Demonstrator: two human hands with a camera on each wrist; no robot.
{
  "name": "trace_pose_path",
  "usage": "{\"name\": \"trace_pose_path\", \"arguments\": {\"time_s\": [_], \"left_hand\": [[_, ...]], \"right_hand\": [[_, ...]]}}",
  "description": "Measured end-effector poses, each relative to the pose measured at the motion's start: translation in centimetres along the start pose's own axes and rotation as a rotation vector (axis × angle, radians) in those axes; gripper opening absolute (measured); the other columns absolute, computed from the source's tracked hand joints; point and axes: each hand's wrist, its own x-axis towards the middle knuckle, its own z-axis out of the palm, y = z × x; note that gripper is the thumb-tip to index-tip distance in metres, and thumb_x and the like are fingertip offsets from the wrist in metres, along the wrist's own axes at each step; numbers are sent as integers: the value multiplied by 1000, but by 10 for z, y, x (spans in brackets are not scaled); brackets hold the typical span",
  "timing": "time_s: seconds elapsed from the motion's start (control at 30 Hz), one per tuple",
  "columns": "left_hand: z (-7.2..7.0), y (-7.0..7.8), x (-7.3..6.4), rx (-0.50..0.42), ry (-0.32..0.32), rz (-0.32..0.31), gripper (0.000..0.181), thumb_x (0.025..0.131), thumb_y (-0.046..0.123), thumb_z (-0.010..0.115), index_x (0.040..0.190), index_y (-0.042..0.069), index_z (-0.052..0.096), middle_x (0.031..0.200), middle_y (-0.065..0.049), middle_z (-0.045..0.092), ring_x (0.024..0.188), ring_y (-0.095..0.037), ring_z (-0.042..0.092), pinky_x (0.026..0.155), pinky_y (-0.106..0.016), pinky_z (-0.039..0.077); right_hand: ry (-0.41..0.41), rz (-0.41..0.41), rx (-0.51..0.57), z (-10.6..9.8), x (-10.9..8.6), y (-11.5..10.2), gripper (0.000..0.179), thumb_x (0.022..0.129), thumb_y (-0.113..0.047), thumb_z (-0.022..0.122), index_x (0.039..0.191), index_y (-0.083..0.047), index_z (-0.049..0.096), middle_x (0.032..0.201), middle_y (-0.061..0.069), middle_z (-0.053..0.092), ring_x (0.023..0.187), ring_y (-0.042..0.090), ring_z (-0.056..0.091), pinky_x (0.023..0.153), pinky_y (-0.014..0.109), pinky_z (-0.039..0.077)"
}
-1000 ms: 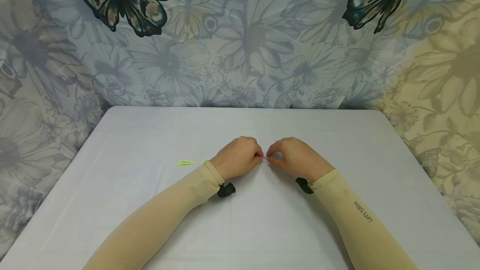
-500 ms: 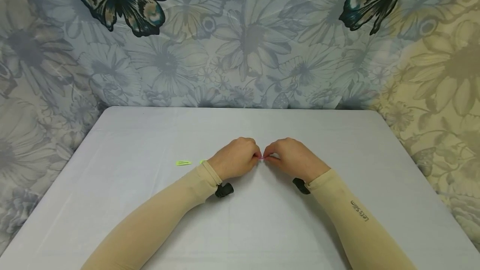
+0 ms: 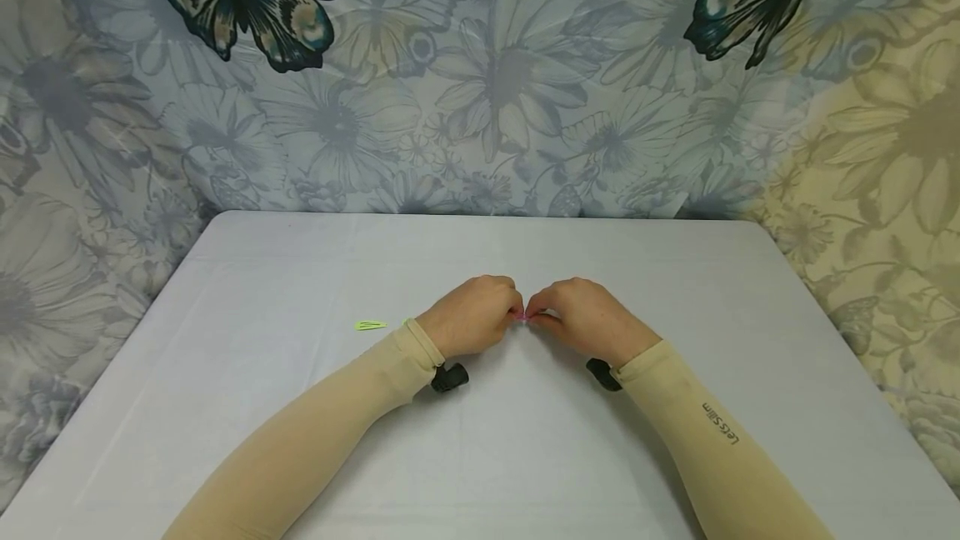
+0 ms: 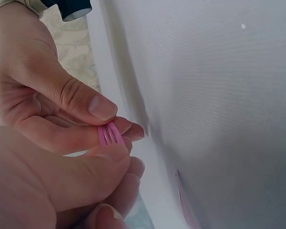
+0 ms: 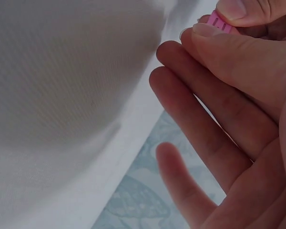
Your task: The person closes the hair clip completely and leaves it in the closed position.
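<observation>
A pink snap hair clip [image 4: 110,134] is held between my two hands, close over the white table. My left hand [image 3: 474,317] pinches one end between thumb and fingers. The opposite end is pinched by my right hand [image 3: 588,317], whose other fingers fan out in the right wrist view. Fingertips cover both ends of the clip [image 5: 220,23], so only its slotted middle shows. In the left wrist view, a second pink hair clip [image 4: 186,202] lies on the table below the hands.
One lime-green hair clip [image 3: 371,326] lies on the white table [image 3: 300,265] left of the hands. Another green piece [image 3: 408,321] peeks out behind the left sleeve [image 3: 337,415]. Patterned cloth [image 3: 495,90] hangs behind the table's far edge.
The hands have come slightly closer together, so less of the pink hair clip shows between the fingertips. Both keep their pinch on it.
</observation>
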Motion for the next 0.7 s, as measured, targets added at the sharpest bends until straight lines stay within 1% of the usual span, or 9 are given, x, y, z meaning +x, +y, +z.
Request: {"name": "trace_pose_path", "arguments": {"time_s": [0.17,0.37,0.5,0.7], "left_hand": [[-1,-2,0,-5,4,11,21,99,-4,69,109,7,84,103,-5,77,98,-20,74,91,-33,61],[-3,-3,0,-13,11,36,20,98,-3,72,105,9,86,99,-3,78,91,-16,73,84,-28,60],[-3,-3,1,-16,13,58,21,96,-5,72,103,9,87,97,-3,79,90,-16,74,83,-29,60],[-5,-3,0,-32,12,61,24,94,-8,72,103,9,87,96,-4,79,89,-16,73,83,-29,60]], "right_hand": [[1,-4,5,-1,0,1,8,96,-13,82,103,-15,85,99,-6,83,89,13,76,84,37,61],[8,-10,7,-3,-1,2,9,95,-12,83,103,-15,86,100,-7,83,91,15,77,84,38,62],[9,-14,2,-2,-2,2,9,95,-13,83,102,-16,86,99,-7,83,91,15,76,84,38,61],[10,-13,9,-3,-3,2,9,94,-14,84,102,-17,86,98,-8,83,89,13,75,83,38,60]]}}
